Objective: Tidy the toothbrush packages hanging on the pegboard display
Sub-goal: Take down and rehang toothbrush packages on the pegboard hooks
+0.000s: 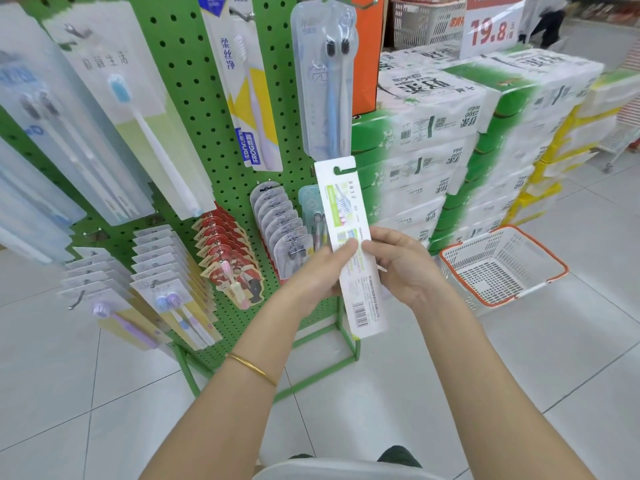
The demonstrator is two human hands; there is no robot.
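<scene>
A long white toothbrush package (343,202), its printed back and barcode facing me, stands upright in front of the green pegboard (194,95). My left hand (325,268) grips its left edge, thumb on the card. My right hand (401,265) holds the right edge at the same height. Several rows of toothbrush packages hang on the pegs: a clear twin-brush pack (325,77) at the top, grey blister packs (280,223) and red-backed packs (228,251) lower down.
Stacked tissue packs (450,140) fill the right side behind the display. An orange-rimmed white shopping basket (502,265) sits on the tiled floor at right. A price sign (491,26) stands on the stacks. A person walks at the far top right.
</scene>
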